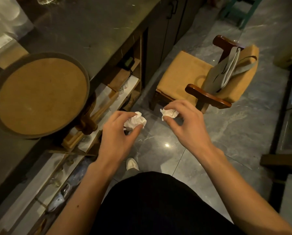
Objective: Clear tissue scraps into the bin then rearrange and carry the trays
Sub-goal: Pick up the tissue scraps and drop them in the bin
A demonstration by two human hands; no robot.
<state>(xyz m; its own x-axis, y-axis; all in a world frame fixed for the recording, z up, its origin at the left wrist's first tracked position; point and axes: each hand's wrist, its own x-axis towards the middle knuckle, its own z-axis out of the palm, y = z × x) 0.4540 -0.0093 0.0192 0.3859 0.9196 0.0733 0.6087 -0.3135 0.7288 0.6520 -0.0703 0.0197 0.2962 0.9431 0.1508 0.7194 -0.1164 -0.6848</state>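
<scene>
Below, grey marble floor [226,133], dark counter [84,22] (round tray [41,97] atop), wooden chair [189,78]

Two crumpled tissue scraps, one [135,122] pinched in the left hand [118,133], the other [169,114] in the right hand [186,123]. One round tray [40,97] at the worktop [84,28] edge. One cushioned chair [184,77] on the floor, holding one grey bag [225,72]. One white shoe [132,164] is visible.
</scene>
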